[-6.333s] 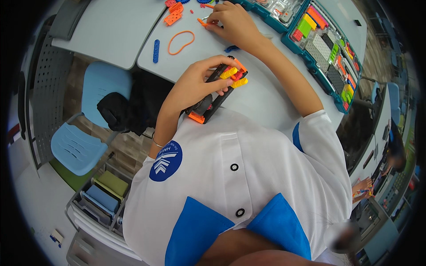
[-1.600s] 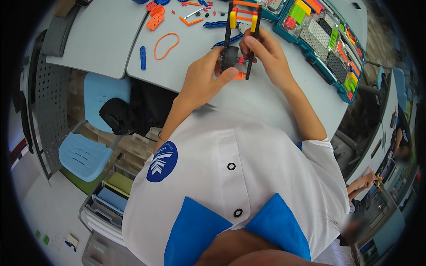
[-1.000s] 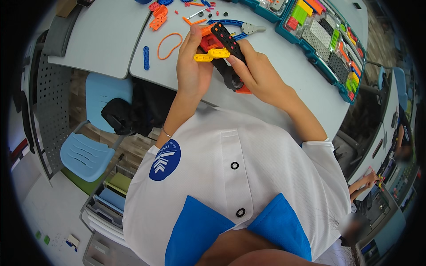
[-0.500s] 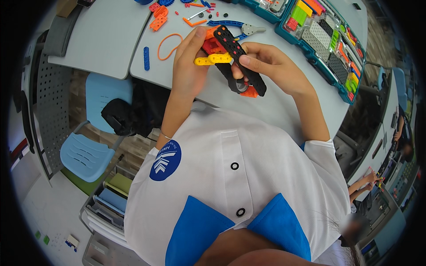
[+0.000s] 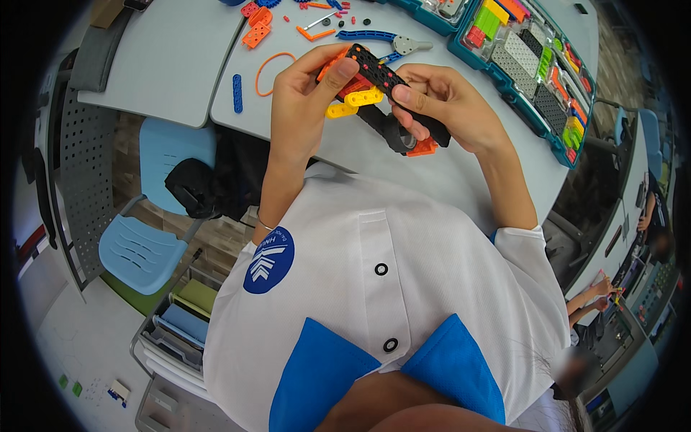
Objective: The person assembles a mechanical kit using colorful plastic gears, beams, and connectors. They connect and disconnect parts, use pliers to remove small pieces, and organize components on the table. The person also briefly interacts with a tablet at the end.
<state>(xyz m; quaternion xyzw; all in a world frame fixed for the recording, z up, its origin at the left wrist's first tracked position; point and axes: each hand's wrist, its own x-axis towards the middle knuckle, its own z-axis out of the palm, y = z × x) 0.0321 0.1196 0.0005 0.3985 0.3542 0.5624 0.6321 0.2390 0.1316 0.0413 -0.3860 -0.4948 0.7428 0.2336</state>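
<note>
- Black perforated plastic, a long beam [image 5: 392,90] of a building-kit assembly, sits pinched between both hands above the grey table [image 5: 461,173]; yellow [image 5: 354,101] and orange pieces [image 5: 421,149] are joined to it.
- The left hand [image 5: 306,108] closes on the upper end, thumb pressed on top of the beam, fingers curled behind the yellow piece.
- The right hand [image 5: 443,108] grips the lower stretch, fingertips wrapped over the black strip and a dark round part beneath it.
- Judged from the hold, the work is at the fitting stage, with parts being lined up on the model; a next move would call for steadying the beam and matching holes.
- Just beyond the hands lie an orange rubber band [image 5: 270,72], a blue strip [image 5: 237,92] and blue-handled pliers [image 5: 381,39].
- Farther right stands a teal parts case [image 5: 568,155] of sorted pieces.
- Down left, off the table, is a blue chair [image 5: 147,248].
</note>
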